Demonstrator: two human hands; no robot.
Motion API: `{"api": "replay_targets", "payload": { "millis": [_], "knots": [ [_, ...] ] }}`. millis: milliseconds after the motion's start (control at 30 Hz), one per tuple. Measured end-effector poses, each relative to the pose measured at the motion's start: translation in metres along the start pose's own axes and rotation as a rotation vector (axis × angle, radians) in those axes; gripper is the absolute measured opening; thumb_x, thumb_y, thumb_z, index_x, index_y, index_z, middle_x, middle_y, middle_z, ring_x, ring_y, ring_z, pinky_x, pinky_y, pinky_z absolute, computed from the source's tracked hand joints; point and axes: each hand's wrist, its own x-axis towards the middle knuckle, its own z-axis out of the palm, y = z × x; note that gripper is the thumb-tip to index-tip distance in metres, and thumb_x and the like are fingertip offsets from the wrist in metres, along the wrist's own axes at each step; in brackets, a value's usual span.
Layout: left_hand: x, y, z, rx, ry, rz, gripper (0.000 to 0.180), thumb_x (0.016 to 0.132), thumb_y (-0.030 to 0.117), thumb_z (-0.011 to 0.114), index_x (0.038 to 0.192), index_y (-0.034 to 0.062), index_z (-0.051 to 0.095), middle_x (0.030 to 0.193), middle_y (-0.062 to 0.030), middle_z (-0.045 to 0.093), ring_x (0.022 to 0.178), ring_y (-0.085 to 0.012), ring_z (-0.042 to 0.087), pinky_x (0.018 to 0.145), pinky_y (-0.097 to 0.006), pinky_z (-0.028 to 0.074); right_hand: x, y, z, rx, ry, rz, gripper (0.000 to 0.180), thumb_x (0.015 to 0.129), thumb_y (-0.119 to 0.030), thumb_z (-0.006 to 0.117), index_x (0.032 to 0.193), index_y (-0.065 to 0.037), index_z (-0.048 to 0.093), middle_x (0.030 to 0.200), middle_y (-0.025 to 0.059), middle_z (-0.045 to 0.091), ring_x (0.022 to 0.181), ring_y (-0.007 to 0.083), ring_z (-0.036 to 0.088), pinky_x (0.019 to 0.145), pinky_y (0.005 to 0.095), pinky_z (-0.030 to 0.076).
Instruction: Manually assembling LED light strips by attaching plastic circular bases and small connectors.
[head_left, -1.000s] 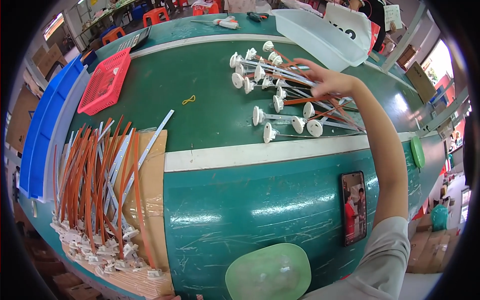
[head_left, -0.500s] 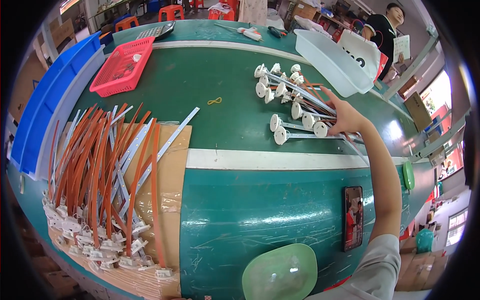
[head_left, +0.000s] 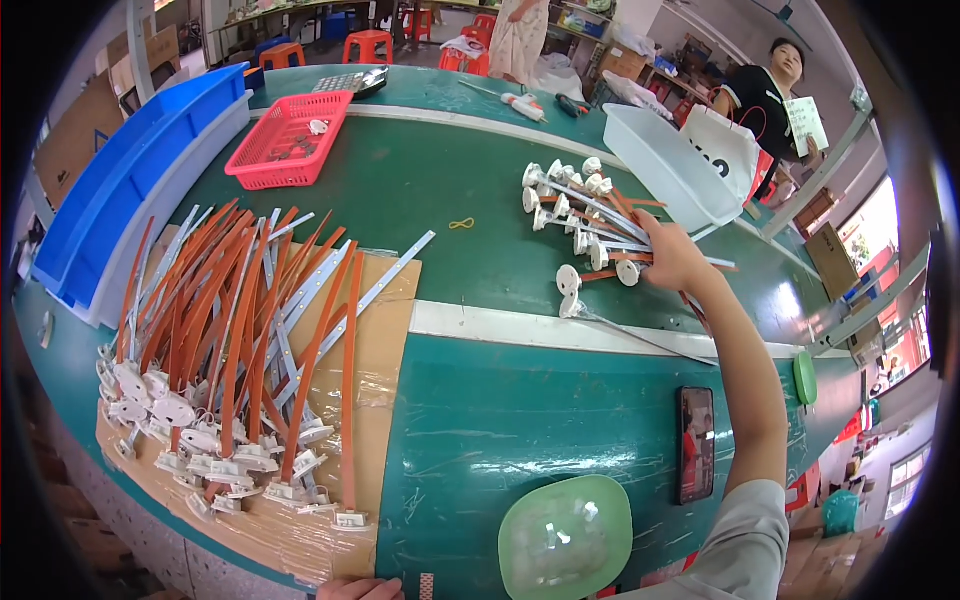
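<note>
My right hand reaches across the green table and rests on a pile of long strips with white round end caps, fingers closed around some of the strips. One capped strip lies apart, nearer to me. My left hand shows only as a few fingers at the bottom edge, next to a sheet of brown cardboard. On that cardboard lies a large heap of orange and white strips with white sockets. Whether the left hand holds anything is hidden.
A pale green bowl with small parts sits near me, a phone to its right. A red basket and blue bins are at the left, a white tub far right. A person stands beyond it.
The view has shifted, so the table contents appear lower and further right. My right hand stays on the capped strips and has drawn slightly toward me; one strip now lies apart.
</note>
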Motion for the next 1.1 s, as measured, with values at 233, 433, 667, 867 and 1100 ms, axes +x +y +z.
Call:
{"api": "replay_targets", "payload": {
  "millis": [233,433,667,867,1100],
  "knots": [
    [-0.005,0.003,0.002,0.024,0.032,-0.013,0.022,0.082,0.017,0.068,0.079,-0.0042,0.064,0.080,-0.0173,0.067,0.068,-0.0302,0.062,0.060,-0.039,0.051,-0.004,-0.023,-0.007,0.328,0.158,-0.170,0.076,0.070,-0.009,0.070,0.141,-0.002,0.045,0.091,0.0235,0.066,0.084,0.0424,0.063,0.081,0.0433,0.050],
    [-0.002,0.004,0.003,0.036,0.023,-0.018,0.021,0.082,0.017,0.068,0.078,-0.0035,0.063,0.080,-0.0166,0.067,0.066,-0.0300,0.062,0.060,-0.038,0.051,-0.011,-0.053,-0.026,0.405,0.263,-0.235,0.076,0.071,-0.010,0.074,0.141,-0.004,0.045,0.089,0.0218,0.066,0.078,0.0389,0.063,0.077,0.0395,0.050],
    [-0.001,0.005,0.005,0.078,0.084,-0.002,0.019,0.081,0.015,0.068,0.077,-0.0023,0.063,0.080,-0.0150,0.066,0.067,-0.0295,0.062,0.061,-0.037,0.052,-0.036,-0.087,-0.037,0.378,0.158,-0.373,0.077,0.070,-0.009,0.073,0.141,-0.004,0.044,0.090,0.0230,0.065,0.081,0.0406,0.064,0.076,0.0403,0.050],
    [-0.024,0.004,0.008,0.132,0.008,-0.043,0.019,0.072,0.022,0.066,0.077,0.0058,0.058,0.088,-0.0097,0.064,0.072,-0.0286,0.059,0.066,-0.039,0.046,-0.085,-0.106,-0.051,0.357,0.031,-0.377,0.080,0.066,-0.004,0.069,0.142,-0.004,0.042,0.108,0.0248,0.066,0.097,0.0450,0.063,0.085,0.0480,0.052],
    [-0.018,0.004,0.011,0.170,0.087,-0.019,0.016,0.072,0.019,0.065,0.073,0.0057,0.057,0.081,-0.0076,0.065,0.064,-0.0249,0.058,0.059,-0.035,0.044,-0.110,-0.109,-0.042,0.343,-0.040,-0.466,0.085,0.067,-0.007,0.076,0.145,-0.004,0.042,0.106,0.0228,0.065,0.092,0.0417,0.064,0.082,0.0445,0.052]
  ]
}}
